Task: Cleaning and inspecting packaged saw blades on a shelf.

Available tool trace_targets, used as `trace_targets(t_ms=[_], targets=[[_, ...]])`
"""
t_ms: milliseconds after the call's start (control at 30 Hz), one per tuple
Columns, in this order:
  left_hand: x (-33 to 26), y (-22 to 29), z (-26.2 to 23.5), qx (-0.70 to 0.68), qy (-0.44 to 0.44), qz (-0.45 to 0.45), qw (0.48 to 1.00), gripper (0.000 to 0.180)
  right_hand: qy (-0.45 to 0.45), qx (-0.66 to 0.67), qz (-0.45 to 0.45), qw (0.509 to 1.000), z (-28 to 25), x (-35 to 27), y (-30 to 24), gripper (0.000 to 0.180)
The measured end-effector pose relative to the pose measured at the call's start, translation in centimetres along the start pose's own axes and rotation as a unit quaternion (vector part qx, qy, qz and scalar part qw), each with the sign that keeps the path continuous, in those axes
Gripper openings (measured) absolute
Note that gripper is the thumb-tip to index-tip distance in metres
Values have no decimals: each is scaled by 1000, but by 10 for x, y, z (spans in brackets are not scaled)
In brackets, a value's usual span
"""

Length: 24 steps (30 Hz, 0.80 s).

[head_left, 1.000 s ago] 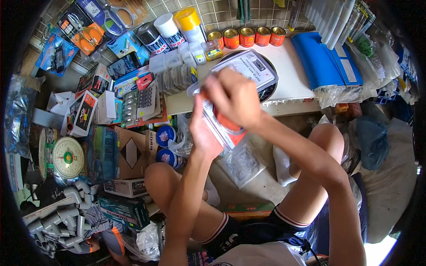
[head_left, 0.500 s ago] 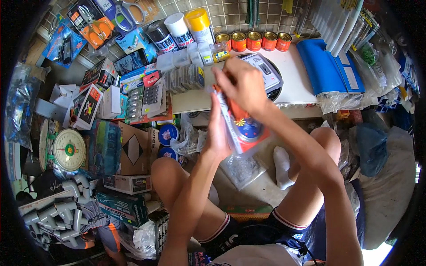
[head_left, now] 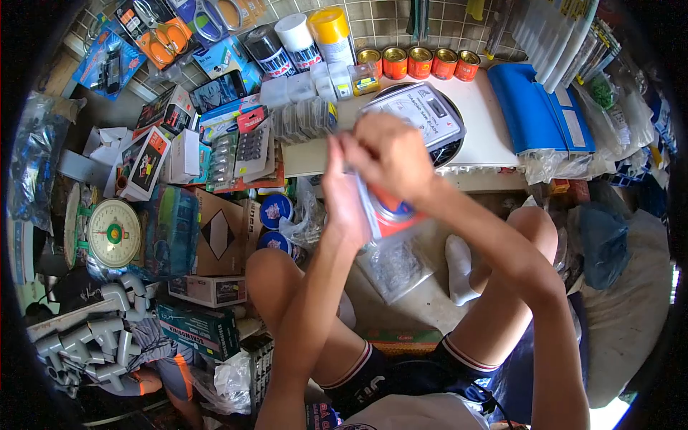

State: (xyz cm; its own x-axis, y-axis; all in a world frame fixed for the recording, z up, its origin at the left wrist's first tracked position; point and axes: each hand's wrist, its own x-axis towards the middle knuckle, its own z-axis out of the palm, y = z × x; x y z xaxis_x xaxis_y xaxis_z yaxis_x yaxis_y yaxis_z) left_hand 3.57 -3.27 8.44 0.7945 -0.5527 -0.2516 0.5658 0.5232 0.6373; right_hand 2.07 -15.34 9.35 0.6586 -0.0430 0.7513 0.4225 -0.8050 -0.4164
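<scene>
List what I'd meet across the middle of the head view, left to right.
Dial scale, cardboard box, upper round blue container, held red-and-blue package, right foot's white sock, dark blue plastic bag.

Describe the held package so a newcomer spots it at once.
Find the white bench near the top of the picture. In front of it, the left hand and right hand partly cover a clear package. Red and blue show at its lower end, unlike the mostly white package beyond it.
</scene>
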Motion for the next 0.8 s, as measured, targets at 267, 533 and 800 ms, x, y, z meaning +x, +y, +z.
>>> trace_targets(t_ms=[267, 533, 800], targets=[[3, 5, -1, -82, -69, 0, 994, 56, -44, -5, 63, 997, -5, 2, 11, 20], [12, 25, -18, -110, -68, 96, 987, 57, -90, -5, -9, 996, -9, -25, 5, 19], [8, 27, -15, -123, -24, 185, 975, 60, -43, -12, -50, 998, -10, -27, -20, 21]])
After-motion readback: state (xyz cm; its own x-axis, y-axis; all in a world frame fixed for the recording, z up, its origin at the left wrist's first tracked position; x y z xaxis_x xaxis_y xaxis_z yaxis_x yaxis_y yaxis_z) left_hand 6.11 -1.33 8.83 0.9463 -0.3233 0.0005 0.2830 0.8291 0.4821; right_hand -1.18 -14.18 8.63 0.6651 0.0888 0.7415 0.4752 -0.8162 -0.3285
